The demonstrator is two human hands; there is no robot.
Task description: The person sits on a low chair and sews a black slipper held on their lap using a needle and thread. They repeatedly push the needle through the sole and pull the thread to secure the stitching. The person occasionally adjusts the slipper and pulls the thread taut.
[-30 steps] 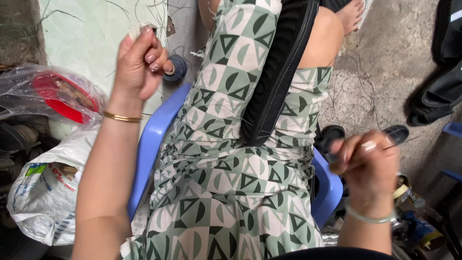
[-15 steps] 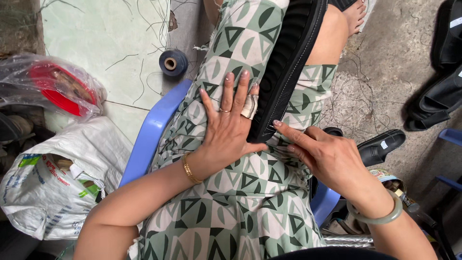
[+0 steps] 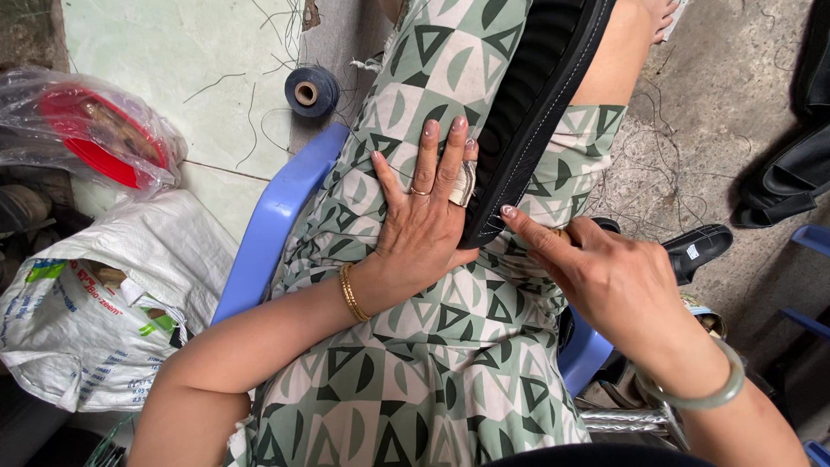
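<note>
A long black shoe sole (image 3: 536, 112) with white stitching along its edge lies on my lap, over the green patterned dress (image 3: 432, 363). My left hand (image 3: 424, 225) rests flat and open on my thigh, its fingers against the sole's left side; one finger wears a ring and another is wrapped in tape. My right hand (image 3: 605, 277) has its index fingertip on the sole's lower end and the other fingers curled around a small yellowish tool (image 3: 562, 232), mostly hidden.
I sit on a blue plastic chair (image 3: 268, 233). A dark thread spool (image 3: 311, 91) stands on the floor at upper left. A clear bag with a red item (image 3: 95, 130) and a white sack (image 3: 95, 303) lie left. A black sandal (image 3: 700, 246) and black shoe parts (image 3: 795, 173) lie right.
My left hand came down from a raised fist and flattened on my thigh by the sole. My right hand moved in from the right to the sole's lower end.
</note>
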